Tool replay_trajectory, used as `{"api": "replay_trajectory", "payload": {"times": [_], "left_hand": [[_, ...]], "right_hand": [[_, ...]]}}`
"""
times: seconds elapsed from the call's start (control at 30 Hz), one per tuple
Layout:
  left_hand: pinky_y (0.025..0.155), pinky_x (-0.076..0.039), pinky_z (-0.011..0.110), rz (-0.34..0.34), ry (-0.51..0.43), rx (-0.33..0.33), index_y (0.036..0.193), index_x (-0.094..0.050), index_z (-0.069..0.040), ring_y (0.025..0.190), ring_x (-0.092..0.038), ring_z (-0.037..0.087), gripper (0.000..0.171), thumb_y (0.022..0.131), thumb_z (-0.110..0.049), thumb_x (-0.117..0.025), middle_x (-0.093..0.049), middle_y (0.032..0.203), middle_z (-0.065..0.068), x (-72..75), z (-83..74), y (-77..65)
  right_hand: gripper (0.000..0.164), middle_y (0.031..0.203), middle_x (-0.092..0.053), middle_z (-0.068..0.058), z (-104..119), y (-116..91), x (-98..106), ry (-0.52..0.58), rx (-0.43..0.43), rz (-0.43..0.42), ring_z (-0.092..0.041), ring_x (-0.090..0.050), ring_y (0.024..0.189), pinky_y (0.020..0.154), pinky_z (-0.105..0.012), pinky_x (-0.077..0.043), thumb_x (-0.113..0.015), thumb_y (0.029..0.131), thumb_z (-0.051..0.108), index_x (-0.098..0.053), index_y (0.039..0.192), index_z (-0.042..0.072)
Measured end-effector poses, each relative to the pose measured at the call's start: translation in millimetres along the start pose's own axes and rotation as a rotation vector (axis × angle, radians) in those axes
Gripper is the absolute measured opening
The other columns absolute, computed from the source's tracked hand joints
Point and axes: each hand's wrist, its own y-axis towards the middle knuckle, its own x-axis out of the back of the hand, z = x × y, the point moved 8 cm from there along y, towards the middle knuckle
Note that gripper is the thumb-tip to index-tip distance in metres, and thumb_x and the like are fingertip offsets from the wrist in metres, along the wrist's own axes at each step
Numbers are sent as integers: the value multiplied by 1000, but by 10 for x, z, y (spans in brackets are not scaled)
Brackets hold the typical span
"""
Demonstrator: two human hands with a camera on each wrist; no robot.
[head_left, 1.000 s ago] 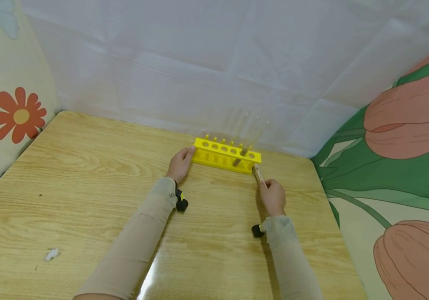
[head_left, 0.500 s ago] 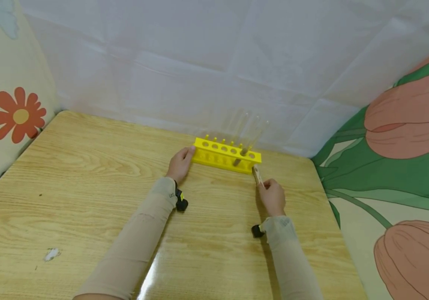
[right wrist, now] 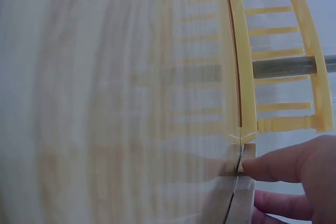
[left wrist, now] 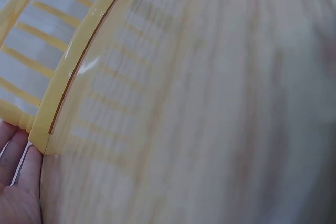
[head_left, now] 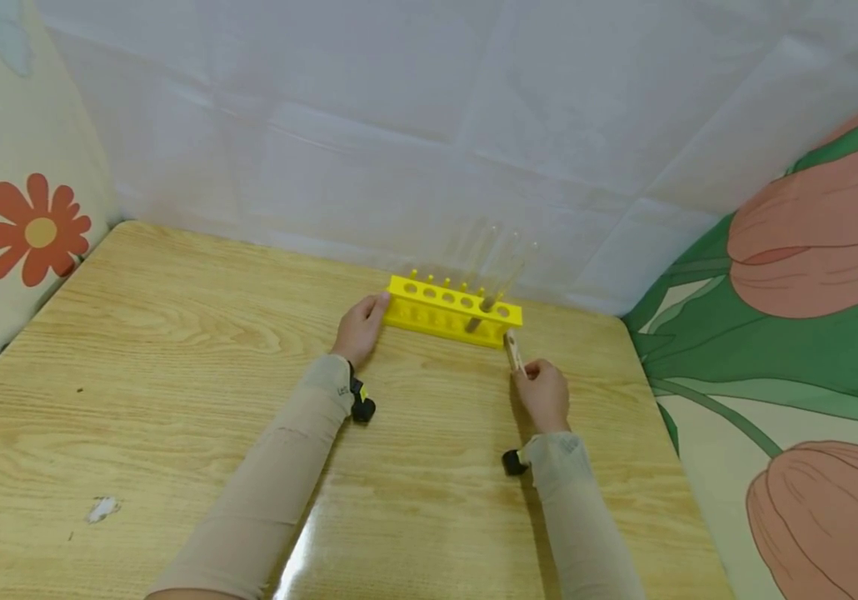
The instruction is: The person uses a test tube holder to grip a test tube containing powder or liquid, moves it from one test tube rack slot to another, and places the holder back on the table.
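Observation:
A yellow test tube rack (head_left: 446,298) stands on the table near the back wall. Through one of its right-hand holes passes a glass test tube (right wrist: 284,67) with dark grey contents at its lower end; faint glass outlines rise above it in the head view. My left hand (head_left: 359,327) touches the rack's left end, its fingers nearly straight against the base and end post. With thumb and fingers my right hand (head_left: 545,394) pinches a wooden test tube clamp (head_left: 514,350), whose far tip is right at the rack's lower right corner.
The glossy wooden table (head_left: 212,333) mirrors the rack. A pale cloth wall (head_left: 324,150) rises close behind it. Flower-patterned cloth hangs on both sides. A worn white patch (head_left: 104,509) marks the tabletop at front left.
The clamp and right hand have shifted very slightly to the left. The rack, tube and left hand stay in place.

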Motion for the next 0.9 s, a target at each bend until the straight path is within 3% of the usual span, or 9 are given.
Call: {"api": "replay_trajectory", "payload": {"times": [0.43,0.9], "left_hand": [[118,-35,47,-1,-5,0,147,-54,-10,140,-45,32,70,105,-62,-34,-53,149,12,-3,15,2],[119,-33,48,17,-22,1,149,-51,-9,141,-43,32,72,105,-63,-33,-51,150,12,-8,25,-9]], "right_hand": [[23,85,-66,-16,26,-6,-8,-4,1,14,-30,-60,75,65,-39,-50,-74,91,14,-68,99,-6],[29,92,-63,-21,60,30,-56,2,50,137,-32,-60,80,69,-43,-54,-71,92,16,-60,106,-8]]}}
